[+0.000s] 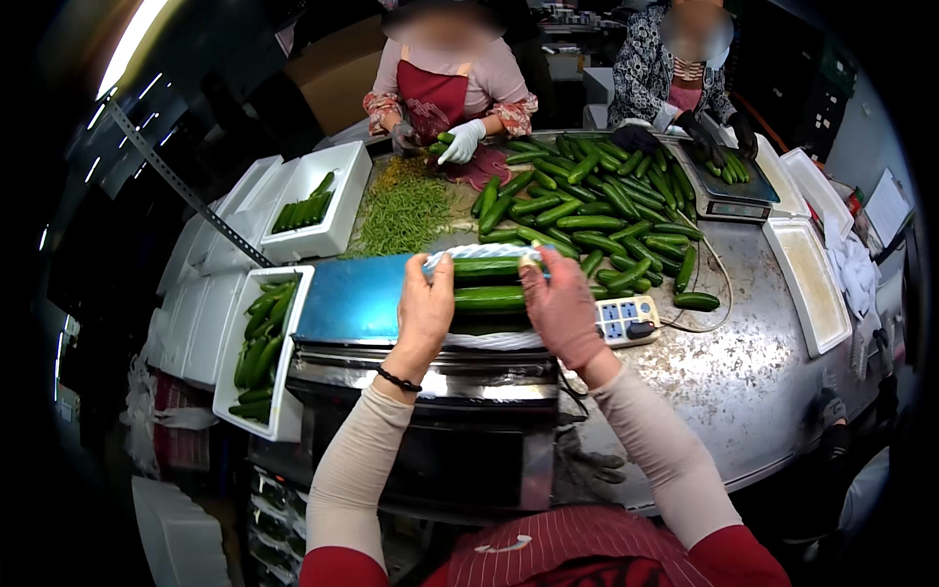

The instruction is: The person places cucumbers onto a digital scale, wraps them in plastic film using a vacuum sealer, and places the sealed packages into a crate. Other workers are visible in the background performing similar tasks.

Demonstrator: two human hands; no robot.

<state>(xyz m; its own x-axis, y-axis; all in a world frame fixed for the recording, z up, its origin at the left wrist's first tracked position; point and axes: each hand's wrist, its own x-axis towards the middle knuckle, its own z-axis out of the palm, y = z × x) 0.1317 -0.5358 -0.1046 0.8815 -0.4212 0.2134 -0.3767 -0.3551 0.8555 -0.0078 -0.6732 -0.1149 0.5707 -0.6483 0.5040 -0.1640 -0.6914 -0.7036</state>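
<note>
My bare left hand [428, 307] and my right hand [561, 304], in a reddish glove, hold opposite ends of a bundle over the machine. Cucumbers [490, 299] lie lengthwise between them, with white foam netting [491, 340] along the near and far edges. My left thumb and fingers press on the left end; my right fingers grip the right end near the top. Under the bundle is a machine with a blue top plate [352, 297] and a shiny metal front. Whether the netting closes around the cucumbers underneath is hidden.
A heap of cucumbers [587, 198], a power strip [627, 321] and trimmings [403, 209] lie on the metal table [704, 381]. Foam boxes with cucumbers [304, 282] stand left. Two people work across the table, one beside a scale [737, 209]. A dark glove [590, 466] lies near my right forearm.
</note>
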